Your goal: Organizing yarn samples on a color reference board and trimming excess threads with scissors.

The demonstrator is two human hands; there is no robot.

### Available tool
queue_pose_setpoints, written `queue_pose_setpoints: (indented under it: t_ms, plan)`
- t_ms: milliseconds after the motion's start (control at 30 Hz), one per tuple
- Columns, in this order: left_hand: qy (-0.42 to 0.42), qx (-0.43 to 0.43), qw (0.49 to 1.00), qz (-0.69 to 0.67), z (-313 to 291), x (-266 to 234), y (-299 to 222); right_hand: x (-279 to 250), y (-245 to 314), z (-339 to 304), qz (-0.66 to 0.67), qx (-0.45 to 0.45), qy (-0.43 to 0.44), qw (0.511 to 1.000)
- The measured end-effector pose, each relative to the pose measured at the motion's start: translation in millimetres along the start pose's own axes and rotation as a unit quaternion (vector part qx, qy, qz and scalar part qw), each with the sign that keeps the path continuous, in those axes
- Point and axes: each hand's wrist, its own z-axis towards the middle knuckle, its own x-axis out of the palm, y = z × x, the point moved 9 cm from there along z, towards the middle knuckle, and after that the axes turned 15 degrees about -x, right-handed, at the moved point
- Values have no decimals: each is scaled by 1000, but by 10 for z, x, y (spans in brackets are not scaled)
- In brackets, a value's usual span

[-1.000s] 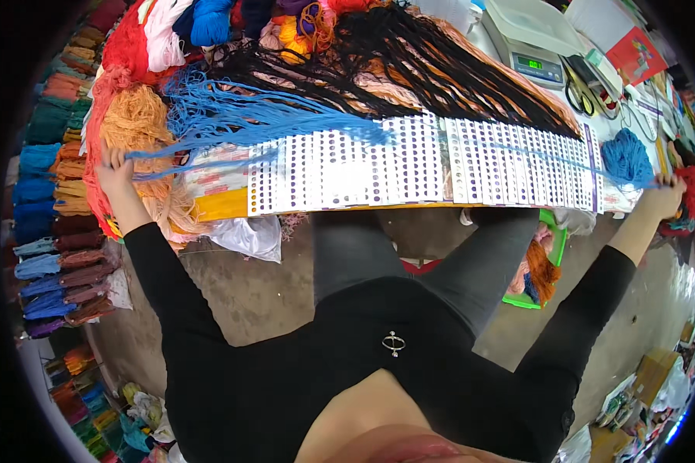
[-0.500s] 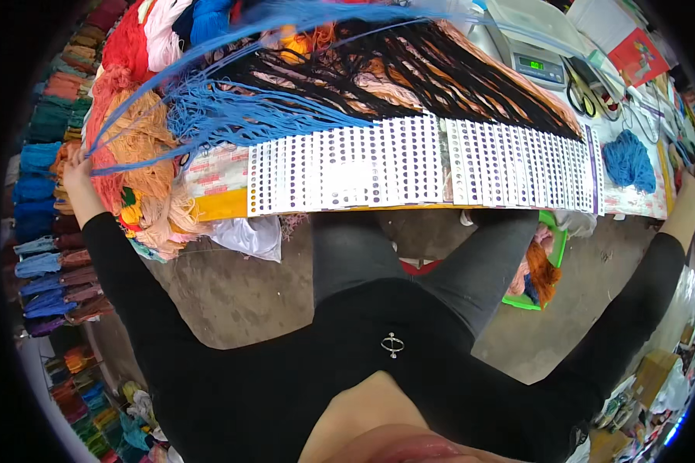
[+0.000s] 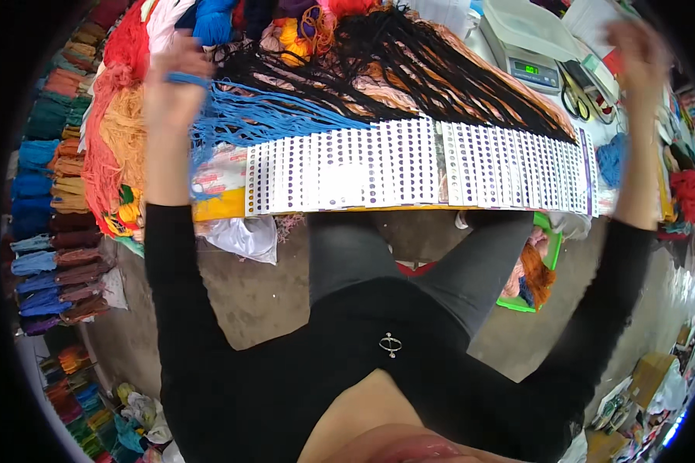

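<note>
My left hand (image 3: 176,92), smeared by motion, is above the table's left side. It is closed on blue yarn (image 3: 185,78) that crosses it, and more blue yarn hangs beside the wrist. Close by, a spread of blue threads (image 3: 278,112) runs to a row of white cards with dark holes (image 3: 344,166). Black and peach threads (image 3: 378,65) fan out from the cards farther back. My right hand (image 3: 637,50) is raised at the far right, past the scale; blur hides its fingers. A blue yarn bundle (image 3: 611,160) lies partly behind my right forearm.
A digital scale (image 3: 533,73) with a clear plastic tub stands at the back right, black-handled scissors (image 3: 575,100) beside it. Red and orange skeins (image 3: 123,116) heap at the left. A green basket of yarn (image 3: 533,289) sits below the table. Hanging skeins (image 3: 35,193) line the left.
Both hands have come inward and farther up from the two sides. The long blue strands stretched across the back have dropped out of the air. My right hand has left the far-right edge.
</note>
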Motion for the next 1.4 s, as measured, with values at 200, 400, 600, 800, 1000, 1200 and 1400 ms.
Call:
queue_pose_setpoints:
  t_ms: [200,400,600,800,1000,1200,1400]
  plan:
    - [-111,-389,911,-87,-27,-319,2673,2501,1562,-1445,375,239,190,875]
    - [-183,-472,862,4,-75,-446,3323,3155,1688,-2168,289,319,268,862]
    - [-168,-455,851,200,75,-361,3312,3111,1732,-2155,269,340,254,865]
    - [-182,-361,848,343,350,-478,3291,3144,1714,-2157,242,339,268,869]
    - [-168,-328,783,501,451,-450,3249,3256,1643,-2264,276,378,272,841]
    - [-74,-391,917,20,426,-395,2642,2995,1837,-2092,184,278,247,910]
    - [24,-375,922,99,433,-56,2767,2824,1845,-2088,166,280,176,929]
